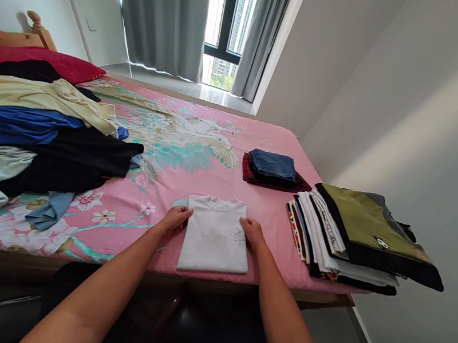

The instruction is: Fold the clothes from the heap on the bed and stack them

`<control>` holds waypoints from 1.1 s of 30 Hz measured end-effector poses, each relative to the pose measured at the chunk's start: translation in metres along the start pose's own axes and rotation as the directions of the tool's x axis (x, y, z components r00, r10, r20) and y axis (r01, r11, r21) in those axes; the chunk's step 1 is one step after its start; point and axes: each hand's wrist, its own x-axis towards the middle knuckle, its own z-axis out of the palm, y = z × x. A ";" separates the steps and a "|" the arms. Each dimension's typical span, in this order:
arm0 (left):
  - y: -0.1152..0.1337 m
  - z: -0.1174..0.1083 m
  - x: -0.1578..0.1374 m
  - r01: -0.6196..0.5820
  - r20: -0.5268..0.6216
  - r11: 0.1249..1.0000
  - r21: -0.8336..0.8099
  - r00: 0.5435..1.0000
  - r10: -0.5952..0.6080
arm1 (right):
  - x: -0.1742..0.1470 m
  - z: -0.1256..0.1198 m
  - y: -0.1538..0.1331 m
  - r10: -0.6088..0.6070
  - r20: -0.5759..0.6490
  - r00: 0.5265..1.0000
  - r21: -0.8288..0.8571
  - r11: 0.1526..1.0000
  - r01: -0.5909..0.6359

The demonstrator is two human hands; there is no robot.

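Observation:
A white T-shirt, folded into a neat rectangle, lies near the front edge of the bed with its collar facing away from me. A small line drawing shows on the right part of its chest. My left hand grips the shirt's left edge near the top, fingers closed on the cloth. On the opposite edge, my right hand pinches the fabric beside the drawing. The fingertips of both hands are partly hidden.
Loose clothes are heaped on the bed's left side. At the right edge stands a stack of folded shirts. Folded jeans lie on a red plaid garment. The bed has a pink floral sheet; grey curtains hang behind.

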 end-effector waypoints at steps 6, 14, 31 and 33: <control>-0.003 -0.001 -0.024 0.029 0.071 0.999 -0.024 0.997 -0.027 | -0.014 -0.001 0.005 -0.009 0.021 1.000 -0.009 1.000 0.009; -0.011 0.006 -0.037 -0.009 -0.048 1.000 0.007 0.999 0.009 | -0.024 0.003 0.010 -0.072 -0.046 0.996 -0.039 0.997 0.070; -0.032 0.014 -0.095 -0.090 0.036 0.966 0.242 0.996 0.084 | -0.092 -0.011 0.026 -0.046 -0.053 0.998 -0.152 0.988 0.038; -0.037 0.015 -0.102 -0.086 0.029 0.957 0.278 0.996 0.081 | -0.098 -0.011 0.032 -0.045 -0.073 0.996 -0.167 0.985 0.033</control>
